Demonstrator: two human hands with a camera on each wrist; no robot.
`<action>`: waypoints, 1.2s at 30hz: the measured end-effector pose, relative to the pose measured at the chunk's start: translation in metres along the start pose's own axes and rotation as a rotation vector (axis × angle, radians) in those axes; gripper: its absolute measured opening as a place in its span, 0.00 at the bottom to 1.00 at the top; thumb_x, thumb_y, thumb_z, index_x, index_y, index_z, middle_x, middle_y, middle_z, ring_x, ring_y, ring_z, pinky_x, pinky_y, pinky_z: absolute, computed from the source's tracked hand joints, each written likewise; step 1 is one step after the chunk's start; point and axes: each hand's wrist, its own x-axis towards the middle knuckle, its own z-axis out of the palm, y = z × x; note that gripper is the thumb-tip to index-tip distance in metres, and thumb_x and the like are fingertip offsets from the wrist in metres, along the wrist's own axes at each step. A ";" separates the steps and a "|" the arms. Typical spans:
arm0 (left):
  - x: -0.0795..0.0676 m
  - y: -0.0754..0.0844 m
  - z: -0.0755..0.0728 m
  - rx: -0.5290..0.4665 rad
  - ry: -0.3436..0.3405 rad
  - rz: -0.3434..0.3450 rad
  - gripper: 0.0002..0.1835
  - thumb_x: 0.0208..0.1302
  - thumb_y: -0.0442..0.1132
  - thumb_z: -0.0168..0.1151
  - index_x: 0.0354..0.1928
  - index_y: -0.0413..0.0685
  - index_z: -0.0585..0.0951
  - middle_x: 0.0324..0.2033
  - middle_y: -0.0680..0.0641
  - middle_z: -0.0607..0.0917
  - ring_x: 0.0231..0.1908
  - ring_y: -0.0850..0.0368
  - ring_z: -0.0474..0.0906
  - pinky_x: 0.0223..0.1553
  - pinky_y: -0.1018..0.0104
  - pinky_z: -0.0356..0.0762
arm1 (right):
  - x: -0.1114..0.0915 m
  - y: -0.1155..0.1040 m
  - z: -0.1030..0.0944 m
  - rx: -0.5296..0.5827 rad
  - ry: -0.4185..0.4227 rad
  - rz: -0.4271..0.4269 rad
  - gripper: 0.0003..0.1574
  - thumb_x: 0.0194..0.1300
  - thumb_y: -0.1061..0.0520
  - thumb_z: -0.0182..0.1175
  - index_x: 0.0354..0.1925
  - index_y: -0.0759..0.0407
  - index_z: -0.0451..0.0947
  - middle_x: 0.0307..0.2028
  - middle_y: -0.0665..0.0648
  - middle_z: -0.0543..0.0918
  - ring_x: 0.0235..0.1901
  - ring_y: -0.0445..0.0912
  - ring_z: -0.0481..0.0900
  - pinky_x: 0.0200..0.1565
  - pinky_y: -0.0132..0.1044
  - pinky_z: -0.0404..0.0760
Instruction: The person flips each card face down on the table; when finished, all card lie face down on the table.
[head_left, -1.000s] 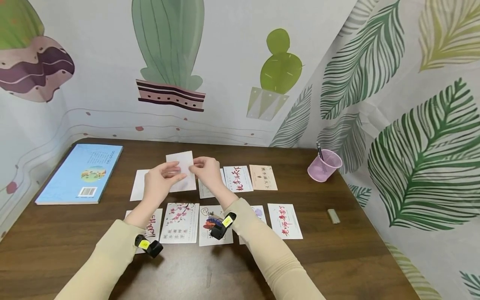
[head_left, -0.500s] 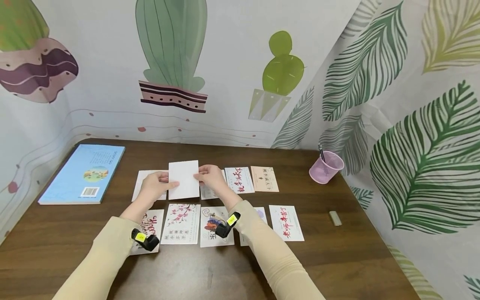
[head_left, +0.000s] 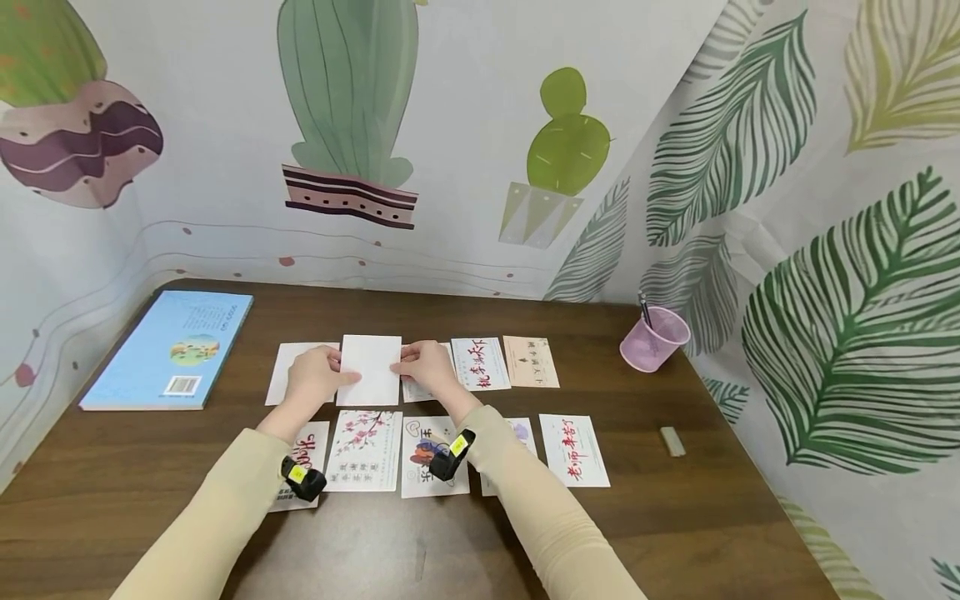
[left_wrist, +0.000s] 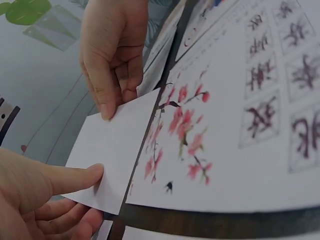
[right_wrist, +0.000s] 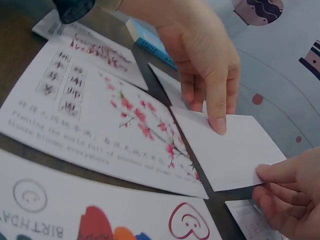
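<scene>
Card (head_left: 371, 371), blank white face up, was second from the left in the back row over the brown counter (head_left: 450, 558). Left hand (head_left: 311, 379) was at its left edge, right hand (head_left: 426, 367) at its right; both grips pinched it. Head view gave the pinch from above only. Left wrist view added the left thumb (left_wrist: 82, 179) laid across the face, other fingers curled beneath. Right wrist view showed the right thumb (right_wrist: 277, 171) tip on the face at the opposite edge, fingers below. Whether the card touched the counter could not be told.

Blossom card (head_left: 365, 450) lay just in front. Its lines of small English print were partly readable in right wrist view; in head view, too small to read. Heart card (head_left: 422, 454), next along, was partly covered by the right wrist camera (head_left: 452, 455) in head view; right wrist view gave its heart, a smiling face and the word BIRTHDAY, inverted. Printed card (right_wrist: 252, 220) beside the right hand was largely hidden from above; right wrist view caught its faint lettering.

Blue book (head_left: 168, 350) showed whole in head view, just an edge in right wrist view. Pink cup (head_left: 655, 343) with pens (head_left: 644, 309), and a pale block (head_left: 672, 442), appeared in head view alone.
</scene>
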 end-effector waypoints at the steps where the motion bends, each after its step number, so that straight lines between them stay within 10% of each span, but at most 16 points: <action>1: 0.000 0.001 0.001 0.009 0.004 -0.002 0.27 0.58 0.43 0.71 0.51 0.29 0.78 0.40 0.35 0.84 0.37 0.44 0.79 0.36 0.55 0.77 | 0.000 0.001 0.000 -0.022 0.002 -0.006 0.19 0.58 0.58 0.70 0.47 0.65 0.83 0.35 0.58 0.88 0.26 0.40 0.83 0.29 0.25 0.80; 21: 0.000 -0.001 0.010 0.100 0.021 0.028 0.20 0.58 0.43 0.70 0.41 0.30 0.80 0.29 0.39 0.83 0.27 0.51 0.73 0.25 0.65 0.70 | 0.000 0.006 0.007 -0.135 0.069 -0.011 0.16 0.53 0.56 0.74 0.39 0.61 0.84 0.30 0.55 0.88 0.22 0.38 0.78 0.25 0.24 0.72; 36: -0.001 0.010 0.012 0.027 0.108 0.111 0.22 0.62 0.38 0.65 0.53 0.29 0.78 0.34 0.36 0.85 0.33 0.44 0.80 0.35 0.54 0.77 | -0.002 0.008 -0.010 -0.133 0.128 -0.074 0.14 0.55 0.55 0.73 0.39 0.60 0.84 0.29 0.54 0.86 0.25 0.40 0.76 0.26 0.26 0.72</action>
